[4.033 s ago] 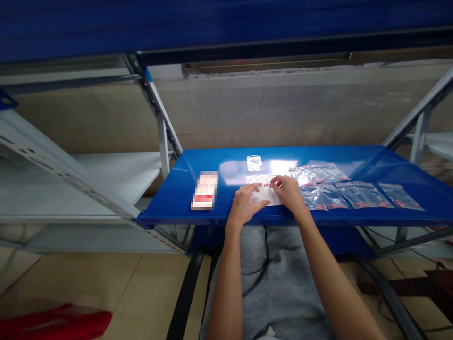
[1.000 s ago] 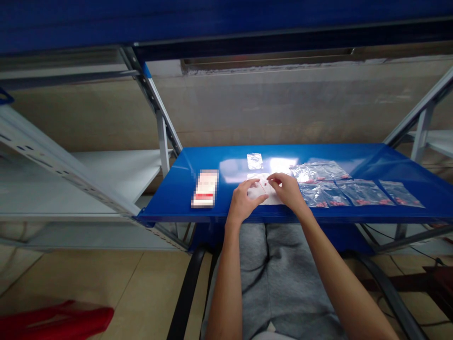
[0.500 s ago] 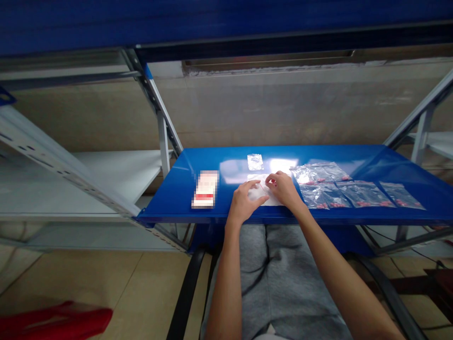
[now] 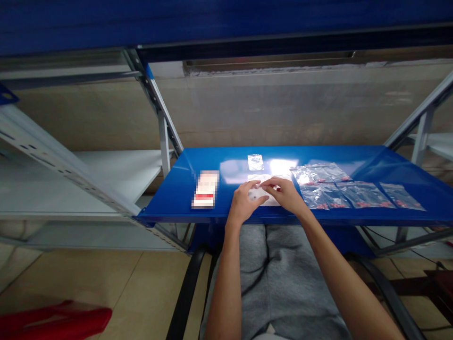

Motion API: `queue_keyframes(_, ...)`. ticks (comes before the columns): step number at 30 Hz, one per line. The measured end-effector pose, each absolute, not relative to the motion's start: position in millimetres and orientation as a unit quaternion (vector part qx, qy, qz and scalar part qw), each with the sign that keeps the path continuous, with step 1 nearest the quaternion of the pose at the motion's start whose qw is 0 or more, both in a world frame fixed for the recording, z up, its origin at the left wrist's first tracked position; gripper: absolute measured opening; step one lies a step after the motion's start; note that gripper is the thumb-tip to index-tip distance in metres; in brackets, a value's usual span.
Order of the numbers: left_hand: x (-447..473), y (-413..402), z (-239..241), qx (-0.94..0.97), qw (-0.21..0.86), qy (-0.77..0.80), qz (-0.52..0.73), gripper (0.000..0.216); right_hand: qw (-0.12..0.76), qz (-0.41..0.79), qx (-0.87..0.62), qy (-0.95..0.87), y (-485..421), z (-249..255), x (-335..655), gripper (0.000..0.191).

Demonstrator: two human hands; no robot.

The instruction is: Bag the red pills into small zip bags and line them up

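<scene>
Several clear plastic bags of red pieces [image 4: 339,194] lie filled centre-right; left hand [image 4: 243,204] and right hand [image 4: 289,194] pinch another clear pouch [image 4: 268,199].

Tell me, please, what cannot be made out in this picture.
Head view:
- Pixelated card: blurred, print unreadable.
- White bag: mostly covered by left hand and right hand; grip unclear.
- Red pieces in clear bags: too small to count.
</scene>
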State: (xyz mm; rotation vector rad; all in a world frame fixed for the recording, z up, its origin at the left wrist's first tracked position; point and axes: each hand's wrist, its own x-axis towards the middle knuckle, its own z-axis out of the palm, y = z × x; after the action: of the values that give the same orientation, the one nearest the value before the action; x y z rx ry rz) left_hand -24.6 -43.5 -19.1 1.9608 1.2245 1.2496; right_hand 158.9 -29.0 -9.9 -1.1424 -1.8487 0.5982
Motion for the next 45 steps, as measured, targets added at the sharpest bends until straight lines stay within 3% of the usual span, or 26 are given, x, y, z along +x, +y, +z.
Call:
queue_keyframes(4,-24.8,-44.2,-17.7,0.72,0.257,0.457,0.455,0.048,0.426,0.147,-0.538,-0.712,-16.3,-18.4,174.4,0.017)
queue_keyframes(7,-24.7,-44.9,-17.1,0.718,0.259,0.46,0.454,0.048,0.375,0.09,-0.57,-0.725,-6.3,-24.5,184.7,0.015)
queue_keyframes(16,-24.6,-44.8,-17.4,0.716,0.261,0.459,0.457,0.048,0.275,0.046,-0.595,-0.754,5.2,-30.1,182.2,0.02)
queue_keyframes(25,-25.0,-43.8,-19.7,0.719,0.257,0.455,0.458,0.049,0.414,0.148,-0.526,-0.728,-16.7,-14.3,172.4,0.015)
queue_keyframes(36,-24.9,-41.8,-22.2,0.723,0.25,0.452,0.459,0.049,0.444,0.27,-0.485,-0.703,-43.9,-12.4,155.5,0.023)
queue_keyframes(45,-25.8,-43.9,-17.8,0.721,0.247,0.446,0.469,0.043,0.49,0.295,-0.516,-0.637,-70.9,-9.9,131.9,0.022)
